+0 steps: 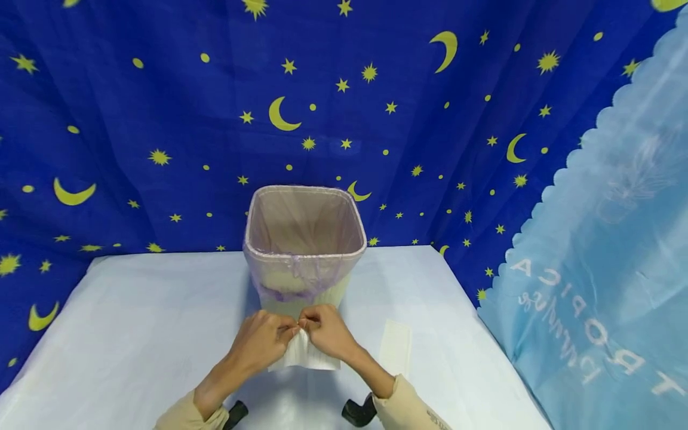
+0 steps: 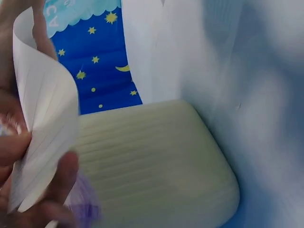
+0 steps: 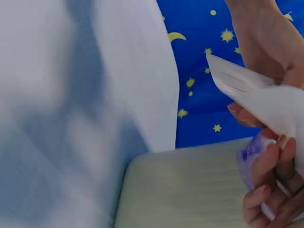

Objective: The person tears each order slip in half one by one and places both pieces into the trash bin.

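Note:
Both hands meet in front of the bin in the head view. My left hand (image 1: 262, 340) and right hand (image 1: 328, 331) pinch the upper edge of a white sheet of paper (image 1: 309, 355), fingertips nearly together. Thin printed lines run across the paper (image 2: 52, 99) in the left wrist view, where it bends in a curve. From the right wrist, one corner of the paper (image 3: 235, 78) sticks out past the fingers. Just beyond the hands stands a cream waste bin (image 1: 335, 292), upright, lined with a thin purple plastic bag (image 1: 290, 294) folded over its rim.
Another pale paper strip (image 1: 396, 346) lies on the white-covered table (image 1: 161, 316), right of the right hand. Black curved pieces (image 1: 359, 412) sit by the sleeves. A blue star-and-moon curtain (image 1: 215, 119) hangs behind the table; a light blue cloth (image 1: 607, 269) hangs at the right.

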The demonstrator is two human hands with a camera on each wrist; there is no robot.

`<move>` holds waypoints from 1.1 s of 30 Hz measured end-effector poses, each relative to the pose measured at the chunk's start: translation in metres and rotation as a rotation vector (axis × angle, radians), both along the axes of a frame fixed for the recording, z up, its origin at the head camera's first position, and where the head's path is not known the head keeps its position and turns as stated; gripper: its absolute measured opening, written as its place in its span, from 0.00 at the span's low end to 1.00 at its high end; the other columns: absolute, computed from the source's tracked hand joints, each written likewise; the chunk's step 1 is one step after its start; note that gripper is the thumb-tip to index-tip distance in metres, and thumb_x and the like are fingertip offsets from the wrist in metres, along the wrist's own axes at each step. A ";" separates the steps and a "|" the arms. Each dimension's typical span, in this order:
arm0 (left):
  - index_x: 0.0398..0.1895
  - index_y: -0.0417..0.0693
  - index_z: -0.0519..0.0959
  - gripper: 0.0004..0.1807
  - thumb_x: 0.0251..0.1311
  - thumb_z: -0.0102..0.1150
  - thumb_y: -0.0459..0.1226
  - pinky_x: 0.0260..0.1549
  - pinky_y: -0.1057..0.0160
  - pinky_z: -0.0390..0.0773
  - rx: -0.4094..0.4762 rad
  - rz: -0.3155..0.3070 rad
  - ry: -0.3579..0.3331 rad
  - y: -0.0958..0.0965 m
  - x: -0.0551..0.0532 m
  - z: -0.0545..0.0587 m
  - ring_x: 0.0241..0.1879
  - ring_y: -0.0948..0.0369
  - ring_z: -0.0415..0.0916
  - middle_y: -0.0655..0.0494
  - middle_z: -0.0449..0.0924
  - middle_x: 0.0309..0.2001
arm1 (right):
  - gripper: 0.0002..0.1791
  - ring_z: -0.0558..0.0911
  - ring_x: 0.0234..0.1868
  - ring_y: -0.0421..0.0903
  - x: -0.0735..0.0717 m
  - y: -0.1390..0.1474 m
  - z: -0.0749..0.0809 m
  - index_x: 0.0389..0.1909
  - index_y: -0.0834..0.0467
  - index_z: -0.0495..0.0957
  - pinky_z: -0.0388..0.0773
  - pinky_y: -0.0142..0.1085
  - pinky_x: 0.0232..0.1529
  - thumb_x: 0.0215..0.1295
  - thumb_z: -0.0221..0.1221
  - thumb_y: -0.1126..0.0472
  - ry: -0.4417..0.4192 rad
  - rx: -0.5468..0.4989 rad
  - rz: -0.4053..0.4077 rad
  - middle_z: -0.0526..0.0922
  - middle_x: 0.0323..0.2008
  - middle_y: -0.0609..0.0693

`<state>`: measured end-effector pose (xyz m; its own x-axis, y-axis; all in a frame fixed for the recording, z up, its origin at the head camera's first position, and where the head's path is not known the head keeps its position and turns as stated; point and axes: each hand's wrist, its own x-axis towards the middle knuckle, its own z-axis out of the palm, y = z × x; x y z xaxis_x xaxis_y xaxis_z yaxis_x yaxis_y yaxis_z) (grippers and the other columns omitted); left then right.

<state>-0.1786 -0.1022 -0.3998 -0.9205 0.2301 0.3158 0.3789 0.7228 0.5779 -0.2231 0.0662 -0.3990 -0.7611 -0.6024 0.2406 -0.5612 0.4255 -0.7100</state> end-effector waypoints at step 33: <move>0.06 0.58 0.57 0.30 0.58 0.65 0.37 0.13 0.73 0.47 0.045 -0.062 -0.175 -0.005 0.007 0.003 0.12 0.74 0.45 0.72 0.46 0.10 | 0.11 0.58 0.15 0.29 0.009 0.005 -0.004 0.19 0.54 0.80 0.56 0.21 0.19 0.53 0.57 0.71 0.280 0.163 0.025 0.71 0.13 0.40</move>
<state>-0.1719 -0.1069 -0.3971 -0.9468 0.2772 0.1633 0.3126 0.6731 0.6702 -0.2145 0.0708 -0.4034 -0.6632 -0.6680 0.3375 -0.7370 0.5041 -0.4503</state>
